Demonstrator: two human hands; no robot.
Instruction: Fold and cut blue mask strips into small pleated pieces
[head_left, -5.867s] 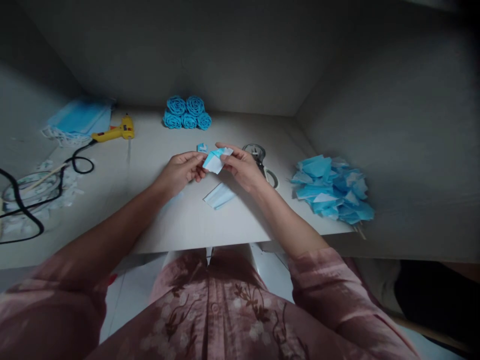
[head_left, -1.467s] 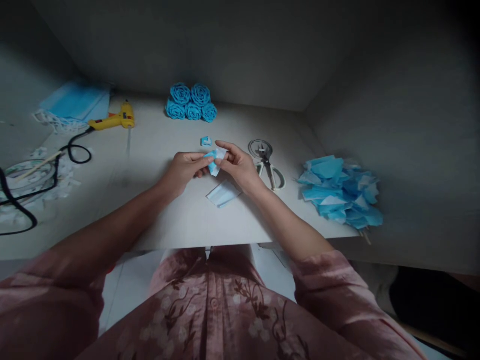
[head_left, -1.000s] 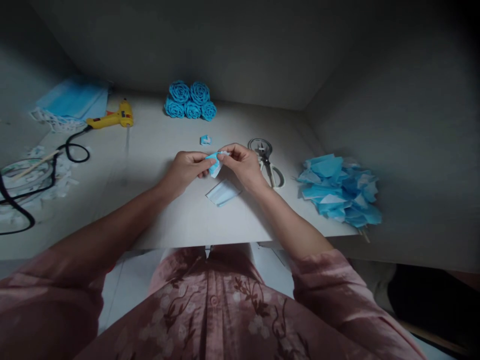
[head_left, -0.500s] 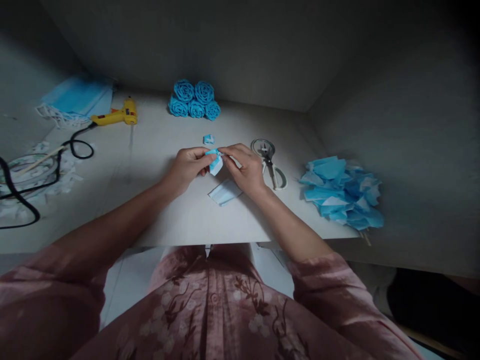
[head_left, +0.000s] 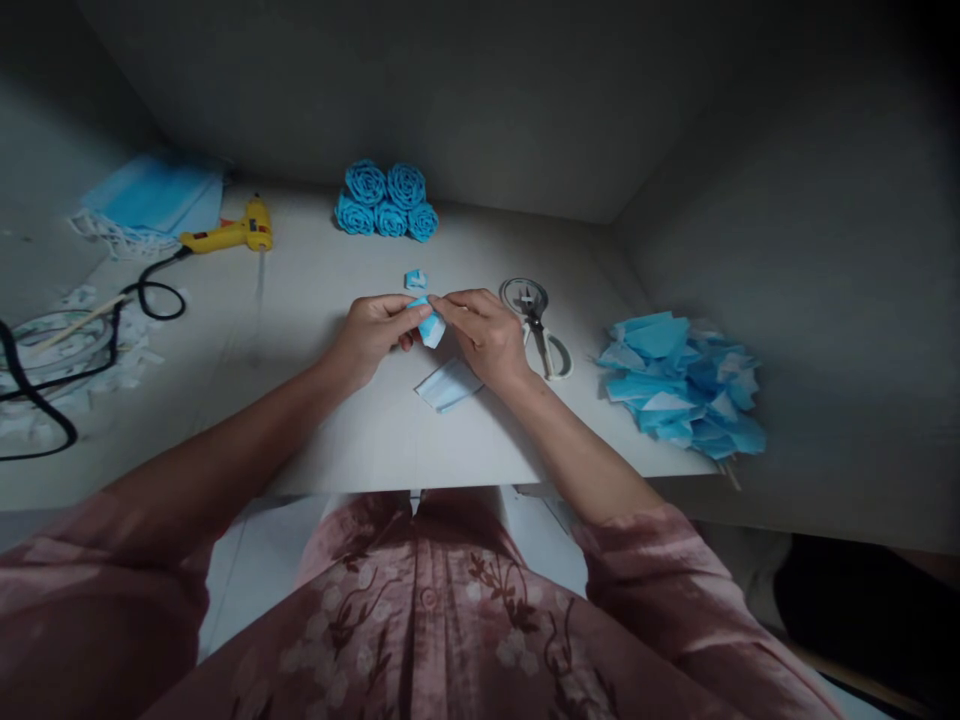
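My left hand and my right hand meet above the middle of the white table. Both pinch one small blue and white fabric piece, rolled tight between the fingertips. Just below the hands a flat pale blue fabric piece lies on the table. A tiny blue scrap sits just beyond the hands.
Scissors lie right of my right hand. A heap of blue fabric pieces sits at the table's right edge. Several blue fabric roses stand at the back. A yellow glue gun, its black cord and blue face masks are at left.
The fabric piece has gone from a wide open square to a small tight roll. My right fingers have closed down over it, and the hands have drawn together.
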